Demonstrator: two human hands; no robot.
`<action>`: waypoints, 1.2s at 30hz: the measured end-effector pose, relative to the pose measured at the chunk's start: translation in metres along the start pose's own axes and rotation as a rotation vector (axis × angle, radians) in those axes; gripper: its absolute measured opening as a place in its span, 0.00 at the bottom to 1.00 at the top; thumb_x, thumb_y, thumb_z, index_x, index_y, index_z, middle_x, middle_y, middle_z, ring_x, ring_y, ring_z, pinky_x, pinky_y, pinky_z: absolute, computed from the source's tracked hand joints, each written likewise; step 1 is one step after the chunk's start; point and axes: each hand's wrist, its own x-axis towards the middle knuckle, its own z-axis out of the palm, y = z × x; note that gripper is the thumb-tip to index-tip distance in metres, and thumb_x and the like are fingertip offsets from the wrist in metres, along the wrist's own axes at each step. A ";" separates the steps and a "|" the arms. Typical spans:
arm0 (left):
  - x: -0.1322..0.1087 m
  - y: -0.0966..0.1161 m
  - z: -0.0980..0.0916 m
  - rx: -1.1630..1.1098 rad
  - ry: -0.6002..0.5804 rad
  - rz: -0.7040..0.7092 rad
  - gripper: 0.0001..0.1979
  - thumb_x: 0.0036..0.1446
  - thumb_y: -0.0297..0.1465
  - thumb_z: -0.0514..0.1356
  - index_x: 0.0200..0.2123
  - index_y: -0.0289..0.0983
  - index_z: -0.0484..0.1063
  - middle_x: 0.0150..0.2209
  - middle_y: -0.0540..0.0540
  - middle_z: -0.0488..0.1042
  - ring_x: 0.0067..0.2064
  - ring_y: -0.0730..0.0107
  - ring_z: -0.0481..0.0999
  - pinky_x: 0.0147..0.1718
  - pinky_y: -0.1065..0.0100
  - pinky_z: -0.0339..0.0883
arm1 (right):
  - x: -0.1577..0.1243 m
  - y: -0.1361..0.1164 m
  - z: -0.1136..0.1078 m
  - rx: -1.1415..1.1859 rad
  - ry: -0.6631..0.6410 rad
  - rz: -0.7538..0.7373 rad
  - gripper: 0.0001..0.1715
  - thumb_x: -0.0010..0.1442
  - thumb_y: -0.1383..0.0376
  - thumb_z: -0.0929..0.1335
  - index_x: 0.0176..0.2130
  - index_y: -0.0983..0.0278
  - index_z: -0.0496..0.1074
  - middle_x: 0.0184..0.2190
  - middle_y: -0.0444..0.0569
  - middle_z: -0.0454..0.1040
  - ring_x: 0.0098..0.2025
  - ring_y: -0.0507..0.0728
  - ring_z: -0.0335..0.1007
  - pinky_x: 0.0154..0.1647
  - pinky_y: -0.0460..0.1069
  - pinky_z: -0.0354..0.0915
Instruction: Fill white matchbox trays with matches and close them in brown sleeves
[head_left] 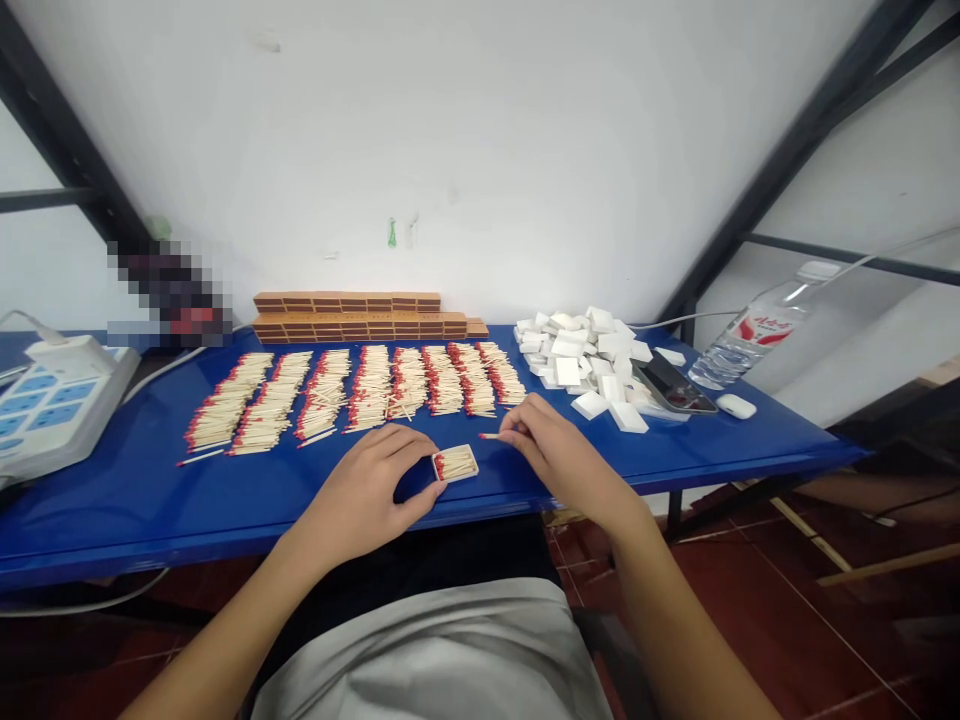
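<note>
Our left hand (379, 482) pinches the left end of a small, shallow white tray (460, 478) between thumb and finger, probably to steady it while leaving its top uncovered. Inside, thin loose matches (457, 463) lie with red heads toward those fingers. Just beyond the tray, our right hand (561, 452) pinches a single match (490, 436) by its bare end, apparently keeping the head clear. Ahead of both hands' fingers, pale wooden rows of matches (444, 382) cover the glossy blue table (315, 490).
</note>
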 end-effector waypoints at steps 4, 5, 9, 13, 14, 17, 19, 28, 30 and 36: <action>0.000 0.001 -0.001 -0.008 -0.010 0.000 0.10 0.69 0.35 0.64 0.52 0.41 0.77 0.51 0.43 0.81 0.53 0.55 0.80 0.57 0.52 0.73 | 0.002 -0.026 0.016 -0.080 -0.054 -0.097 0.07 0.76 0.66 0.65 0.43 0.60 0.71 0.44 0.50 0.72 0.43 0.59 0.72 0.45 0.53 0.68; 0.000 0.001 -0.001 -0.011 -0.011 0.001 0.10 0.69 0.35 0.64 0.52 0.41 0.77 0.51 0.43 0.81 0.53 0.55 0.80 0.56 0.52 0.73 | 0.003 -0.028 0.021 -0.082 -0.056 -0.116 0.06 0.76 0.67 0.65 0.43 0.60 0.71 0.44 0.50 0.72 0.43 0.59 0.72 0.45 0.53 0.68; 0.000 0.001 -0.002 -0.017 -0.012 0.004 0.10 0.69 0.35 0.65 0.51 0.41 0.77 0.51 0.43 0.81 0.53 0.55 0.79 0.56 0.52 0.73 | 0.004 -0.027 0.029 0.121 -0.091 -0.182 0.06 0.76 0.65 0.66 0.45 0.60 0.73 0.44 0.49 0.72 0.43 0.56 0.72 0.46 0.51 0.68; -0.001 0.002 -0.001 -0.017 -0.013 0.004 0.10 0.69 0.34 0.65 0.51 0.40 0.76 0.51 0.43 0.81 0.53 0.55 0.79 0.56 0.53 0.73 | 0.003 -0.018 0.026 0.269 -0.048 -0.127 0.09 0.76 0.59 0.67 0.44 0.58 0.76 0.41 0.48 0.72 0.40 0.56 0.70 0.44 0.51 0.68; -0.001 0.002 -0.001 -0.018 -0.014 0.003 0.10 0.69 0.34 0.64 0.51 0.40 0.76 0.51 0.43 0.81 0.53 0.55 0.79 0.56 0.53 0.73 | 0.004 -0.016 0.026 0.265 -0.037 -0.106 0.10 0.76 0.59 0.67 0.44 0.58 0.77 0.40 0.49 0.72 0.39 0.56 0.70 0.43 0.51 0.68; 0.000 0.002 -0.001 -0.020 -0.015 0.001 0.10 0.69 0.34 0.64 0.51 0.40 0.76 0.51 0.43 0.81 0.54 0.55 0.79 0.56 0.52 0.72 | 0.004 -0.015 0.028 0.259 -0.037 -0.080 0.11 0.75 0.57 0.67 0.43 0.58 0.78 0.39 0.49 0.72 0.39 0.57 0.69 0.43 0.52 0.68; 0.000 0.002 -0.001 -0.021 -0.011 0.000 0.10 0.69 0.34 0.65 0.51 0.41 0.76 0.51 0.43 0.81 0.53 0.55 0.79 0.56 0.52 0.73 | 0.003 -0.015 0.030 0.273 -0.039 -0.085 0.11 0.74 0.57 0.67 0.42 0.59 0.78 0.39 0.49 0.73 0.39 0.57 0.69 0.43 0.52 0.68; -0.002 0.002 -0.001 -0.017 -0.009 -0.023 0.11 0.69 0.34 0.65 0.52 0.41 0.76 0.52 0.42 0.81 0.54 0.54 0.79 0.59 0.51 0.72 | 0.072 0.018 -0.009 0.242 0.088 -0.021 0.13 0.69 0.56 0.70 0.38 0.62 0.79 0.35 0.48 0.78 0.37 0.56 0.70 0.39 0.50 0.65; -0.003 0.001 0.000 -0.019 -0.011 -0.026 0.11 0.69 0.34 0.65 0.53 0.41 0.76 0.52 0.42 0.80 0.54 0.54 0.79 0.59 0.51 0.72 | 0.117 0.030 -0.021 0.182 0.109 0.088 0.11 0.67 0.59 0.72 0.36 0.64 0.80 0.31 0.47 0.77 0.34 0.55 0.69 0.38 0.50 0.64; -0.004 0.002 0.000 -0.017 0.009 -0.019 0.12 0.69 0.34 0.65 0.53 0.42 0.75 0.53 0.42 0.81 0.54 0.54 0.79 0.58 0.50 0.74 | 0.228 0.046 -0.007 0.188 0.147 0.553 0.16 0.65 0.60 0.75 0.30 0.68 0.75 0.18 0.45 0.68 0.24 0.53 0.62 0.27 0.49 0.58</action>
